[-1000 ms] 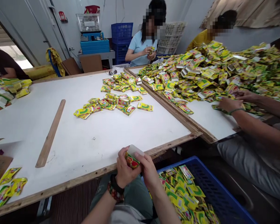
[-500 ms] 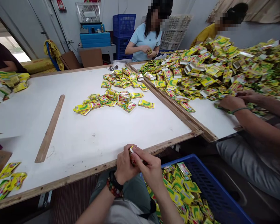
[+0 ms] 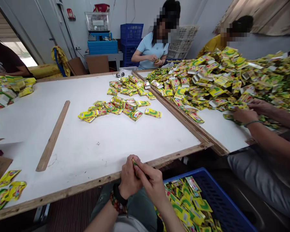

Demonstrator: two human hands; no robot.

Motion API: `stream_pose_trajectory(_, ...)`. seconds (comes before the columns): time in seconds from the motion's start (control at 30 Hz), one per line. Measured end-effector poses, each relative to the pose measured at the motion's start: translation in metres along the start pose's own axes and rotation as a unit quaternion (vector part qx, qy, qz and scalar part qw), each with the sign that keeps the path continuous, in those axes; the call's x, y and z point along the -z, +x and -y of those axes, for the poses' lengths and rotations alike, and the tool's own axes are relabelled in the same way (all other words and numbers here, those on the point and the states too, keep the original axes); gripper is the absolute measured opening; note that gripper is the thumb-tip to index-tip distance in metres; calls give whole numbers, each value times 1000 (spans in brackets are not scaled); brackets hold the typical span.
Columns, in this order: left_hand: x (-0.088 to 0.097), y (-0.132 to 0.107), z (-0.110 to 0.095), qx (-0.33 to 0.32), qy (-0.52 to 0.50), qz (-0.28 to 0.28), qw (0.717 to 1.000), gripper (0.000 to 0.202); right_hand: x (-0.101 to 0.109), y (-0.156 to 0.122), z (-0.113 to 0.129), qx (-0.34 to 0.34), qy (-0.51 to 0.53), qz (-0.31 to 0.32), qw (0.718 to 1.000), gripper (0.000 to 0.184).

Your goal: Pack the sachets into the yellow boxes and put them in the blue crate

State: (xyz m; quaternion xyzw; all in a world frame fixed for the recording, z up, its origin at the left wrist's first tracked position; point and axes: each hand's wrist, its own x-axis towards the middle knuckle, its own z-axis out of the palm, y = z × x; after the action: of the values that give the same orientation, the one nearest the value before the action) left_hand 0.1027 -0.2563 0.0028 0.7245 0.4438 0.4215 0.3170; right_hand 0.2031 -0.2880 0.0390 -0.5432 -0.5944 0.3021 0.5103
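A small yellow-green box (image 3: 135,162) is mostly covered by my fingers just above the table's front edge. My left hand (image 3: 130,177) is wrapped round it from the left, a dark band and a beaded bracelet at the wrist. My right hand (image 3: 151,178) closes on the same box from the right, its thumb and fingers pressed against it. Beyond my hands, a loose group of similar yellow boxes (image 3: 116,104) lies on the white table (image 3: 125,138). Below my right forearm stands a blue crate (image 3: 225,204) filled with more such boxes.
A wooden strip (image 3: 53,135) lies on the left, near a cardboard box (image 3: 1,169) and several yellow packets (image 3: 14,190). A wooden divider (image 3: 181,120) separates off a large pile of boxes (image 3: 219,77). A co-worker's hands (image 3: 249,112) work there; other people sit around.
The view has tilted up slightly, so everything sits a little lower. My hands stay together on the box; its white end flap showed before, and now a green-yellow face shows.
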Motion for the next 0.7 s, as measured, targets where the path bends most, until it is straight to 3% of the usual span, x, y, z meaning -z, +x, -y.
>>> stream_pose_trajectory(0.13,-7,-6,7,-9,76,-1,997,35,1,2,1,-44,-3,-14,999,33)
stream_pose_trajectory(0.27,-13,-13,18,-46,142,-24,989,52,6,5,2,-10,-32,18,999,33)
stream_pose_trajectory(0.43,-12,-10,13,-34,71,18,997,25,2,7,0,103,-68,48,991,36)
stream_pose_trajectory(0.5,-9,-8,5,-27,31,29,999,25,4,6,-1,126,-85,49,987,38)
stream_pose_trajectory(0.6,9,-6,-5,-40,-3,61,997,58,29,-4,-10,98,-123,82,984,39)
stream_pose_trajectory(0.67,37,-2,1,-54,28,75,995,76,61,-17,-22,47,-170,117,977,39)
stream_pose_trajectory(0.7,57,2,8,-48,61,65,995,71,79,-25,-29,20,-200,126,971,39)
